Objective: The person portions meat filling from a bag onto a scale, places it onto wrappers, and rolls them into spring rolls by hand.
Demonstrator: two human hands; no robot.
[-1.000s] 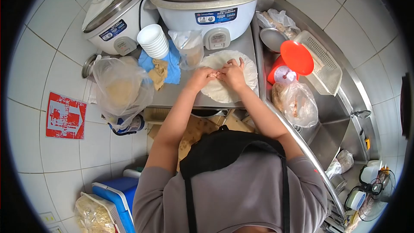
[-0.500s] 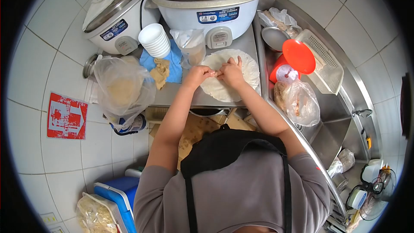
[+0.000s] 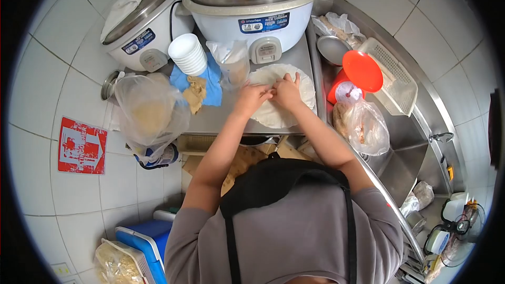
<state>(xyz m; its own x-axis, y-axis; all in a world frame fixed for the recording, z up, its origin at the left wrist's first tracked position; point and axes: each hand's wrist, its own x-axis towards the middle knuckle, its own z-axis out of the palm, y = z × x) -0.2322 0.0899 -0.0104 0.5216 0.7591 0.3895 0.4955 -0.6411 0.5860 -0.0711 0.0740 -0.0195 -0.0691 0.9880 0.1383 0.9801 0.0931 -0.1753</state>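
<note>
A round, thin, pale sheet like a dough wrapper (image 3: 279, 117) lies on the steel counter. Over its left part, my left hand (image 3: 253, 98) is closed, thumb and fingers drawn together. My right hand (image 3: 287, 93) meets it near the sheet's middle, its fingertips pinched down and one finger raised. Whatever the fingertips grip is too small and too covered to make out. Just beyond my left hand stands a clear plastic bag (image 3: 234, 68) with pale contents.
Two rice cookers (image 3: 258, 18) line the back. Stacked white cups (image 3: 188, 55) stand on a blue cloth (image 3: 213, 87) with a tan cloth (image 3: 194, 94). Left hangs a plastic bag (image 3: 152, 105). In the sink area are a red scale (image 3: 363, 71), a bagged food item (image 3: 368, 131) and a white basket (image 3: 402, 87).
My left hand has shifted right, over the sheet and up against my right hand. The right hand has moved slightly, its fingers curled closer together.
</note>
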